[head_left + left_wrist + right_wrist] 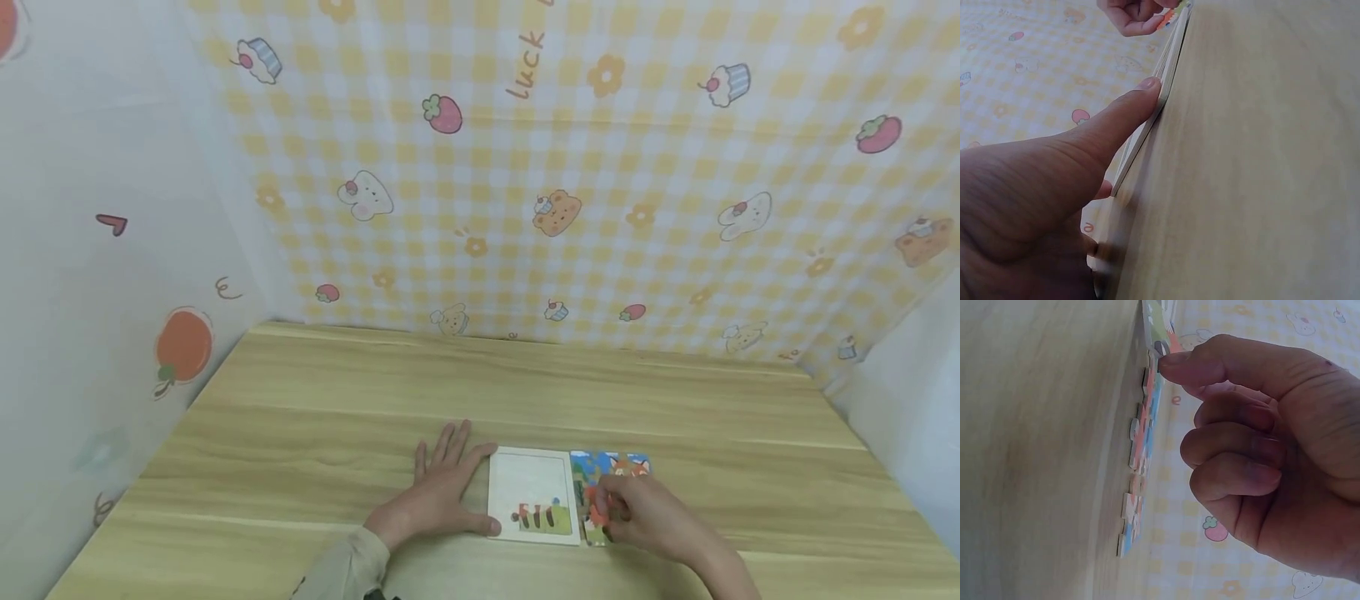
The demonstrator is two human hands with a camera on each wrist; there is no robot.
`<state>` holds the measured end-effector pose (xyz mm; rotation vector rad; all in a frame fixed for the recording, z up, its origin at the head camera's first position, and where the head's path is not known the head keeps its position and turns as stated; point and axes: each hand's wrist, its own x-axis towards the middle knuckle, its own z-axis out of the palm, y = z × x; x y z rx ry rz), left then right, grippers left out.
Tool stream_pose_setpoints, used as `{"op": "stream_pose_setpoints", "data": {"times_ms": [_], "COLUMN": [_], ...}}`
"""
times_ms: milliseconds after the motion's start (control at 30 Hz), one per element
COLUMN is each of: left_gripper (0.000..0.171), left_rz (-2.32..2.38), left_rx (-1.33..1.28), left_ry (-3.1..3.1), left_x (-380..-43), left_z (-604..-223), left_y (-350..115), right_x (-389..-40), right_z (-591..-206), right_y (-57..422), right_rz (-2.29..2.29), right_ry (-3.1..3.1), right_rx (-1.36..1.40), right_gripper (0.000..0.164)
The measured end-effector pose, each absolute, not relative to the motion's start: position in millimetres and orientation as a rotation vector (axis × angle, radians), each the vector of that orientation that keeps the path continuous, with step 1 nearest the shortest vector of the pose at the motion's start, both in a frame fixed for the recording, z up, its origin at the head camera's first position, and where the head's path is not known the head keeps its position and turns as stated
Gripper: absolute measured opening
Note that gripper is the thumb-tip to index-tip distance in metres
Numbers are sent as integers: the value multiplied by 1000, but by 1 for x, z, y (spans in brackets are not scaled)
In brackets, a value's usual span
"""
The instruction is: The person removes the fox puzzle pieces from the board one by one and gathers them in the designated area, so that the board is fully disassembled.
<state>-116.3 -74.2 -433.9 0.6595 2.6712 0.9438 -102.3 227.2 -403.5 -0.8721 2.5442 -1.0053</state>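
Observation:
A white-framed puzzle board (528, 475) lies flat on the table, with a few joined colourful puzzle pieces (546, 519) in its lower right part. My left hand (438, 500) spreads along the board's left side, thumb at the near corner and index finger at the far corner. Just right of the board lies a patch of bright loose puzzle pieces (594, 462), a fox face among them. Over these, my right hand (651, 515) has its fingers curled and pinches a small puzzle piece (1160, 348) between thumb and index finger. Most of that piece is hidden.
The wood-grain table (337, 392) extends around the board on all sides. A yellow checked cloth (495, 167) with cartoon prints hangs behind it, and a pale printed sheet (97, 275) stands along the left side.

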Motion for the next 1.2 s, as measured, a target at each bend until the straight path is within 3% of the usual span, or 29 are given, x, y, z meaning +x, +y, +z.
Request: {"op": "stream_pose_setpoints", "data": {"times_ms": [1200], "left_gripper": [98], "left_rz": [939], "left_rx": [665], "left_ry": [2671], "left_x": [-118], "left_z": [-433], "left_y": [-74], "right_x": [-103], "right_z": [-407], "right_y": [223], "right_rz": [-875], "right_ry": [2626], "right_rx": [-804], "right_gripper": [26]}}
